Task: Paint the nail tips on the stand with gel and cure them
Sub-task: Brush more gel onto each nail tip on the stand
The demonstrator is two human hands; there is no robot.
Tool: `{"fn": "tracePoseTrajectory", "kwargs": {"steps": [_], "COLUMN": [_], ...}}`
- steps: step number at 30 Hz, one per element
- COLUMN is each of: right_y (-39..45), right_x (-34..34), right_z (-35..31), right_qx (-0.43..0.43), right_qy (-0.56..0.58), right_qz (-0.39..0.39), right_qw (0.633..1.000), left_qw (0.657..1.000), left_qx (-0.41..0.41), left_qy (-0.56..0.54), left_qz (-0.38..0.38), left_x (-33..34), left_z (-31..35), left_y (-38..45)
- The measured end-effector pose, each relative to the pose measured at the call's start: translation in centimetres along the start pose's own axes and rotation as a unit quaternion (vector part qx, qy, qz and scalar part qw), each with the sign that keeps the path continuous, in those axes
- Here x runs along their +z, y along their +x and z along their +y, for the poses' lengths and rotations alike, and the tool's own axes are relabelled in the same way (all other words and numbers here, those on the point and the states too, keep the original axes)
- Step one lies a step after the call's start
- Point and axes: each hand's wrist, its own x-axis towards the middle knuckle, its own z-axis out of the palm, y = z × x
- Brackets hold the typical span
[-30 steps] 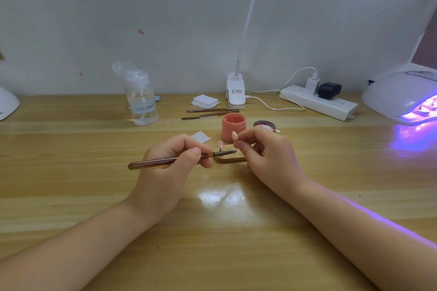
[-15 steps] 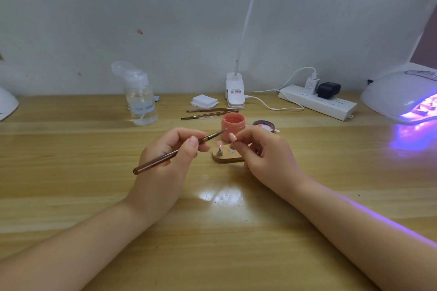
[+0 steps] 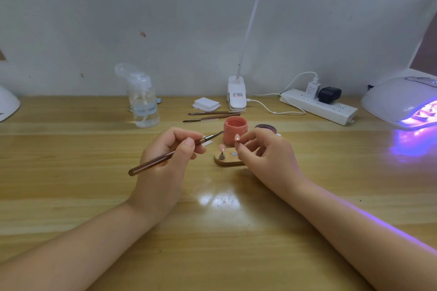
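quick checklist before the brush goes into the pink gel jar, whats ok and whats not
1. Brush gripped in the left hand: ok.
2. Pink gel jar open, lid off: ok.
3. Brush tip aimed at the jar, near its rim: ok.
4. Nail tip held between right hand fingertips: ok.
5. Another nail tip upright on the wooden stand: ok.
6. Cure lamp lit: ok.
7. Gel already on bristles: cannot tell.

Glossy varnished wood table [image 3: 71, 196] with visible grain. Small pale wood stand [image 3: 228, 161], smooth. Glossy brown brush [image 3: 165, 157]. Pink matt plastic jar [image 3: 235, 131]. Clear plastic pump bottle [image 3: 143, 104]. Smooth white plastic curing lamp [image 3: 399, 99]. Matt white wall [image 3: 165, 19].
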Motion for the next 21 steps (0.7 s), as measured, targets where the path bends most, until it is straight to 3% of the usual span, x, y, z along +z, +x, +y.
{"fn": "tracePoseTrajectory", "kwargs": {"steps": [9,21], "right_y": [0.23,-0.58], "right_x": [0.55,-0.22], "right_z": [-0.03,-0.45], "right_qx": [0.017,-0.026], "right_qy": [-0.198,-0.307], "right_qz": [-0.027,-0.031], "right_qw": [0.980,0.951], "left_qw": [1.000,1.000], "left_qx": [-0.006,-0.005], "left_qy": [0.006,0.008], "left_qz": [-0.001,-0.006], "left_x": [0.17,0.02], "left_z": [-0.10,-0.18], "left_y": [0.01,0.00]}}
